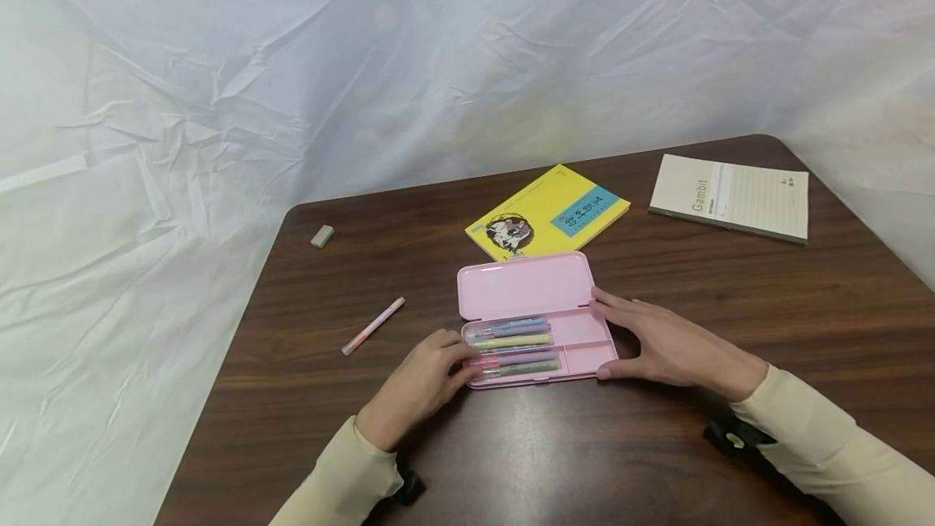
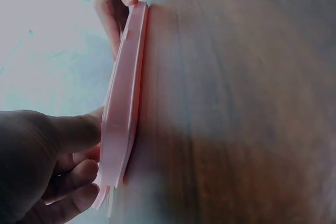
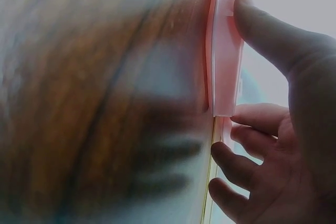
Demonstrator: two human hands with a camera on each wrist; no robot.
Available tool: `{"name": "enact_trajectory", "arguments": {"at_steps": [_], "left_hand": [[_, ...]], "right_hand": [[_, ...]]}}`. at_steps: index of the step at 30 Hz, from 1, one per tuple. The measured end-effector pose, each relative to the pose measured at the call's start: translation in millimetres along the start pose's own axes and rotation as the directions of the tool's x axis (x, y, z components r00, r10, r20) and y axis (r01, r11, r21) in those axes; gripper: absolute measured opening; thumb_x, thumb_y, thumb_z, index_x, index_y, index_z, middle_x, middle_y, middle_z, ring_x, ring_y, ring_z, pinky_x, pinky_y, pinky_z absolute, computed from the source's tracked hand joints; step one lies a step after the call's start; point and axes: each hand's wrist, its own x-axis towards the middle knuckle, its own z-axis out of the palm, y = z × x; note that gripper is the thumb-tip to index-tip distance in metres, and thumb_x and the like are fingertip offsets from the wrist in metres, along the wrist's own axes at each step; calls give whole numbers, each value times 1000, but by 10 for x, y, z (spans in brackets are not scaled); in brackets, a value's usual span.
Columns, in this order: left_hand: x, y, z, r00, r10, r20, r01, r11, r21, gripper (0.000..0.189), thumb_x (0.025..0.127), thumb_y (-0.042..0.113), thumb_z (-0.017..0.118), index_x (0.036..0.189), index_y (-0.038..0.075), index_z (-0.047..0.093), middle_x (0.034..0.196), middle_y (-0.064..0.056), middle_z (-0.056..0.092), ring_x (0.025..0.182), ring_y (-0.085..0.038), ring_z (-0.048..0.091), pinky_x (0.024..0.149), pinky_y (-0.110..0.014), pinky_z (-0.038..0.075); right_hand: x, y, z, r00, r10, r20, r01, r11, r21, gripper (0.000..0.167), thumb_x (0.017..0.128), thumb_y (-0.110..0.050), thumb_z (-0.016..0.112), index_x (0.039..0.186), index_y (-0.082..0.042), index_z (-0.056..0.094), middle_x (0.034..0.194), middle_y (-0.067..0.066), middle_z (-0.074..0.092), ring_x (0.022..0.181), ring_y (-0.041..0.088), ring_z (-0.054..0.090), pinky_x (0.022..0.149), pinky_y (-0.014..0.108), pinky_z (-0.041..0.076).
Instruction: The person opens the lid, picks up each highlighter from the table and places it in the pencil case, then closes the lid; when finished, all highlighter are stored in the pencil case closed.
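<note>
A pink pencil case [image 1: 526, 286] lies with its lid folded back, and several coloured markers [image 1: 514, 340] lie in its left part. My left hand [image 1: 431, 372] is at the case's left end, its fingers curled over the edge beside the marker ends. In the left wrist view the thumb touches the case's side wall [image 2: 122, 98]. With its thumb at the near corner and its fingers by the hinge, my right hand [image 1: 668, 343] holds the right end. The right wrist view shows that thumb against the pink wall [image 3: 226, 56].
A pink-and-white marker [image 1: 373, 325] lies on the dark wooden table [image 1: 307, 412] to the left. Farther back is a small eraser [image 1: 322, 236]. Behind the case are a yellow book [image 1: 540, 213], close to its lid, and a cream notebook [image 1: 730, 197] at right.
</note>
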Motion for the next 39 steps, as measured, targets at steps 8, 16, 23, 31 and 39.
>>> {"name": "enact_trajectory", "arguments": {"at_steps": [8,16,23,31,39], "left_hand": [[-3,-1,-17,1000,-6,14,6,1000,-2,14,89,20,77,101,12,77,94,1,69,86,-11,61,77,-29,54],[-3,-7,-31,1000,-3,26,3,1000,4,16,88,18,78,103,11,77,95,1,69,86,-11,61,76,-28,54],[-9,-19,-27,1000,8,14,-8,1000,15,17,86,17,80,101,11,78,95,1,69,88,-12,62,77,-28,55],[-54,-39,-62,1000,-7,-12,7,1000,-13,19,86,20,80,103,12,78,97,2,70,90,-11,63,80,-28,55],[-145,-196,-221,991,-52,-124,50,999,-19,31,79,23,86,105,7,78,99,-2,72,96,-16,67,84,-33,57]], "right_hand": [[9,0,-4,1000,4,2,-4,1000,-5,100,78,-67,73,153,-9,40,162,12,30,140,44,38,110,63,32],[9,-5,-8,1000,-8,-6,8,1000,-1,100,78,-68,72,152,-9,41,162,12,30,140,43,39,109,62,34],[-5,-12,-8,1000,-21,-17,21,1000,2,100,78,-69,70,152,-8,42,161,14,31,139,44,41,109,63,34],[-14,-13,-8,1000,-24,-13,24,1000,-4,100,78,-71,69,151,-7,42,161,14,32,139,44,40,109,63,34],[-18,-5,-8,1000,-20,-8,20,1000,-2,101,78,-72,68,152,-7,42,161,13,31,139,43,40,109,62,33]]}}
